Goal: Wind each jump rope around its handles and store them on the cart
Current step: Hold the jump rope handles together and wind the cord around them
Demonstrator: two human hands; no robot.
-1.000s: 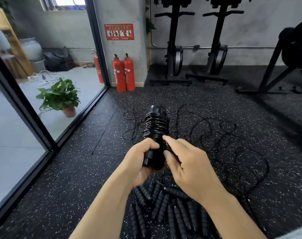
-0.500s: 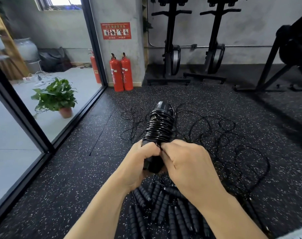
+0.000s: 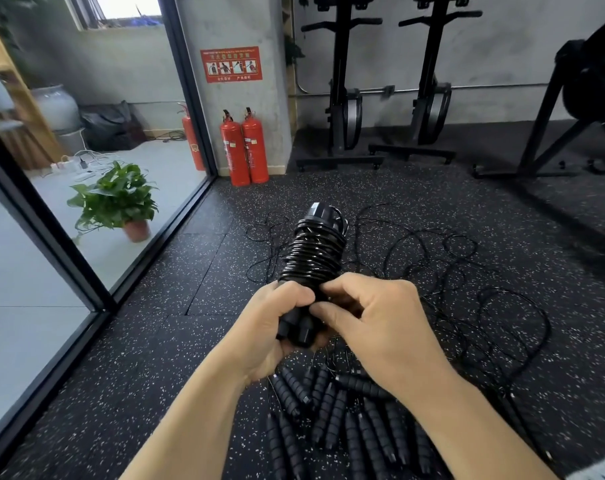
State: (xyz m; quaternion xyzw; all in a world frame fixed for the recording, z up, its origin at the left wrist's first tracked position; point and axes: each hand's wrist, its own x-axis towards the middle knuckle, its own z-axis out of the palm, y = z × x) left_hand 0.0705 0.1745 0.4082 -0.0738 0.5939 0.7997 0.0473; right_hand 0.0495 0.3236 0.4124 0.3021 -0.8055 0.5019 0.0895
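Note:
I hold a wound jump rope (image 3: 315,251) upright in front of me: black cable coiled tightly round its two black handles. My left hand (image 3: 277,327) grips the lower end of the handles. My right hand (image 3: 377,323) is beside it, fingers curled, pinching the cable at the bottom of the coil. Below my hands, several black ribbed handles (image 3: 346,420) lie side by side on the floor. Their loose black cables (image 3: 467,292) sprawl in loops across the floor beyond. No cart is in view.
The floor is black speckled rubber (image 3: 155,358). A glass wall with a black frame (image 3: 62,244) runs along the left, a potted plant (image 3: 117,202) behind it. Two red fire extinguishers (image 3: 245,150) stand by a pillar. Black exercise machines (image 3: 380,109) line the back wall.
My right hand's fingers have curled in against my left hand at the base of the coil. The bundle has tilted slightly to the right.

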